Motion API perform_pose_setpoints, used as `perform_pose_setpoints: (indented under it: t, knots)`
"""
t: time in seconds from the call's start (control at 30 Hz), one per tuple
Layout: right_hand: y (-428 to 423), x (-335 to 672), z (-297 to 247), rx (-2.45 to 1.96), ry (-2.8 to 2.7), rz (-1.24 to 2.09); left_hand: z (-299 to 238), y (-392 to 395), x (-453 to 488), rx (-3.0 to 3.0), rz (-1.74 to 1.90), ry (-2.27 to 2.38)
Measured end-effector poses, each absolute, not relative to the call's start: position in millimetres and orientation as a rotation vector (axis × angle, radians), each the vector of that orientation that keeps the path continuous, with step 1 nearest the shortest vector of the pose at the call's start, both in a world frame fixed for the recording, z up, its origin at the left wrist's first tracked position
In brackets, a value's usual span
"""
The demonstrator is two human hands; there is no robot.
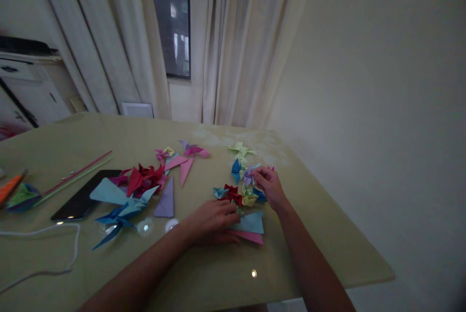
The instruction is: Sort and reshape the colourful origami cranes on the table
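Note:
My right hand (270, 187) pinches at a lilac origami flower (248, 176) with thumb and forefinger. Close to it are a blue folded flower (236, 170), a pale green one (240, 149) and a small pink paper tip (271, 169). Curled low over the near side of the cluster is my left hand (214, 219); its fingertips hide what they grip. Beside those fingers are a dark red paper flower (233, 195) and a yellow one (249, 197). A light blue folded paper (252, 223) and a pink one (251, 237) stick out right of my left hand.
Left on the table (320, 234) lie red folded flowers (145, 179), a blue origami piece (122, 215), a lilac paper triangle (166, 200), a black phone (85, 195), thin sticks (78, 173) and a white cable (76, 244). Pink pieces (185, 169) lie farther back. A wall (382, 84) bounds the right.

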State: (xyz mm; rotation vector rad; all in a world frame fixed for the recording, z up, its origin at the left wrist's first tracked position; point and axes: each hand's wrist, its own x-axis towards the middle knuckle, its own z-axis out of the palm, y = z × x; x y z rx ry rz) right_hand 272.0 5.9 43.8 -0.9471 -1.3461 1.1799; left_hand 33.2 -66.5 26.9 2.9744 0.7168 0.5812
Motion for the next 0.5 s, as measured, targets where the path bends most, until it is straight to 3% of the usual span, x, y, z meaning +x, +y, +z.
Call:
perform_pose_setpoints:
  t: [0.13,0.27,0.4,0.5]
  knots:
    - [6,271,43,-0.933,-1.344,1.170,30,-40,3,2.727,0.731,1.513]
    - [6,269,41,-0.911,-1.365,1.170,21,-13,-42,2.359,0.628,2.352]
    - [6,267,38,-0.906,-1.402,1.170,11,-6,-64,2.167,0.313,2.483]
    - [7,266,36,-0.911,-1.402,1.169,11,-5,-63,2.251,0.274,2.375]
